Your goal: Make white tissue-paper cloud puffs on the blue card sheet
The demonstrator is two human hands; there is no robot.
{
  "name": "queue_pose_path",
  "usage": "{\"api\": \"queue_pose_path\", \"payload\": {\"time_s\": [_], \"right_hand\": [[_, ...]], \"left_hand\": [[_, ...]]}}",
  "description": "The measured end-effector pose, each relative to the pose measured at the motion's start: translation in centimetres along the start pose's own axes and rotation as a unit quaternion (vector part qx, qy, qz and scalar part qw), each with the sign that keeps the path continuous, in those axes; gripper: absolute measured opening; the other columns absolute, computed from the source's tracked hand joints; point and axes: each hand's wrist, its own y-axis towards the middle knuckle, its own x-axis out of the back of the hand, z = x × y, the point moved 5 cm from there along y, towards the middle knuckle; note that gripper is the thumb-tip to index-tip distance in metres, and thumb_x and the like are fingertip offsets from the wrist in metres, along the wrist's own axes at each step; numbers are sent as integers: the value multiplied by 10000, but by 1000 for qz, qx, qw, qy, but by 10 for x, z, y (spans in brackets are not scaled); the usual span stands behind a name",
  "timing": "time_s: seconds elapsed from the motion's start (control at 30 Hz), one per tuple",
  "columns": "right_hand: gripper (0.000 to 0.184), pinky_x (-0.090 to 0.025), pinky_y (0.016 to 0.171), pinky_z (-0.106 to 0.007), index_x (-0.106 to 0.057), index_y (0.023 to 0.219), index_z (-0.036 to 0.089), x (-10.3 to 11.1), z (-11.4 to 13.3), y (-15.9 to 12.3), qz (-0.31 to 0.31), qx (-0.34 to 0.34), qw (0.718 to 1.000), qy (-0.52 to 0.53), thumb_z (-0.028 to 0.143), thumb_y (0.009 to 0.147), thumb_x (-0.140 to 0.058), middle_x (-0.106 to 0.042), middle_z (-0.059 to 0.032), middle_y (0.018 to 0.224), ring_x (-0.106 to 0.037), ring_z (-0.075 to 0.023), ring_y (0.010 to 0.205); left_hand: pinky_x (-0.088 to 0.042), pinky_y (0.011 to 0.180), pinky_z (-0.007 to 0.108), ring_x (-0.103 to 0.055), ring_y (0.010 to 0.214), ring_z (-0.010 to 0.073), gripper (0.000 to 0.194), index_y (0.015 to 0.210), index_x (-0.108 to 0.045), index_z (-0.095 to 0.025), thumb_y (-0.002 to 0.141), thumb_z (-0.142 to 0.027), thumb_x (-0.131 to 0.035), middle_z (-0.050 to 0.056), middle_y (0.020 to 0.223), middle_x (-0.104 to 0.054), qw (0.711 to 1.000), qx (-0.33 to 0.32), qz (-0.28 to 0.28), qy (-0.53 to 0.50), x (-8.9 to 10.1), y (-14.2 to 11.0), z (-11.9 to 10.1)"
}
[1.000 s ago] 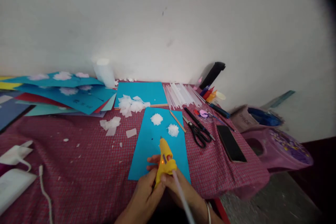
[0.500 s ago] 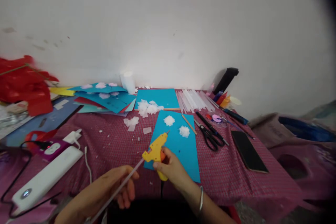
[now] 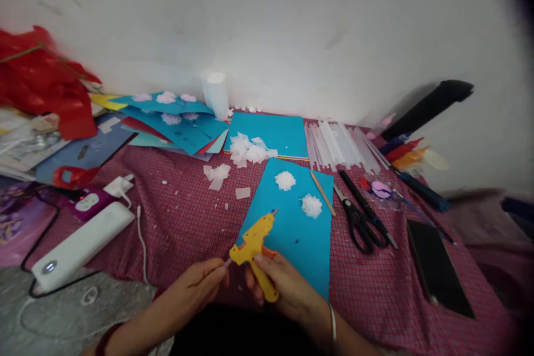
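A yellow glue gun [image 3: 252,238] is held over the near left part of a blue card sheet [image 3: 311,258], its metal nozzle pointing to the far right. The barrel's long axis runs slantwise from near left to far right, while the handle slopes down toward the near right. The right hand [image 3: 287,285] comes in from the near right, forearm angled to the far left with a pale bangle [image 3: 333,322] at the wrist; its fingers are closed round the handle, thumb laid along the side, beside the orange trigger [image 3: 269,253]. The left hand [image 3: 205,279] reaches in from the near left, back of the hand upward, its fingers pinching a translucent glue stick [image 3: 227,262] just behind the gun's rear; the hand hides the rest of the stick. Farther along the sheet lie two white paper flowers [image 3: 285,180], with a wooden stick [image 3: 322,193] at the right edge. Black-handled scissors [image 3: 362,229] rest to the right on the cloth-covered worktop [image 3: 179,233], and a white power bank [image 3: 83,246] lies well to the left.
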Motion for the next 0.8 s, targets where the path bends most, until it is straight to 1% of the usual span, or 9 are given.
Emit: {"api": "queue_pose_path", "payload": {"time_s": [0.07,0.2,0.27,0.4,0.5,0.6,0.7,0.77,0.8], "right_hand": [[417,-321,345,-149,-588,925,133,0,-1,-1,15,3,1000,-20,542,852,-548,-557,46,546,-412,-39,341],[459,-295,343,-166,-586,850,150,-2,-1,-4,52,-10,998,-15,596,861,-482,-477,70,472,-344,-45,319],[457,-297,355,-177,-586,841,160,-2,-1,-6,63,-15,998,-10,601,864,-470,-451,76,454,-329,-53,321],[454,-279,366,-200,-591,839,172,2,-3,-8,55,-18,998,-16,615,845,-492,-432,76,443,-300,-63,326],[488,-259,371,-209,-578,727,169,5,-5,-8,63,-12,998,-26,610,876,-432,-412,64,418,-305,-69,332],[532,-255,391,-209,-530,626,171,7,-4,-9,68,3,996,-64,597,906,-377,-397,55,405,-329,-67,349],[478,-238,399,-196,-553,741,163,9,0,-9,40,12,993,-109,599,890,-427,-427,65,458,-337,-57,369],[466,-228,396,-185,-559,829,161,5,1,-9,38,4,992,-124,617,861,-470,-450,70,500,-340,-47,376],[475,-229,393,-179,-554,814,161,1,-1,-8,50,-8,991,-125,632,836,-496,-456,71,509,-345,-42,377]], "left_hand": [[-324,501,204,-367,544,97,405,717,-485,-180,889,-530,-374,-51,611,-418,999,13,5,44,-3,-6,-7],[-416,653,223,-512,658,131,348,774,-613,-189,914,-419,-393,-5,724,-603,987,-38,-24,153,-3,-21,-29],[-434,674,229,-553,673,142,334,813,-655,-210,913,-407,-404,2,751,-646,986,-46,-42,156,-3,-26,-34],[-458,689,227,-590,706,149,292,862,-681,-233,901,-386,-436,4,806,-683,988,-65,-60,127,-5,-27,-35],[-473,669,216,-594,715,146,295,831,-666,-226,897,-386,-427,-1,813,-682,992,-63,-53,97,-10,-23,-35],[-495,657,221,-587,684,145,326,782,-643,-215,896,-404,-403,3,771,-668,994,-47,-74,70,-14,-20,-31],[-514,716,247,-614,743,170,296,851,-664,-235,882,-399,-419,18,821,-688,991,-44,-103,70,-11,-20,-17],[-517,741,259,-632,782,191,262,896,-679,-261,857,-395,-458,20,850,-705,990,-49,-98,91,-5,-21,-2],[-520,734,259,-639,772,195,253,896,-686,-272,846,-396,-472,16,839,-710,989,-51,-86,107,-1,-21,5]]}}
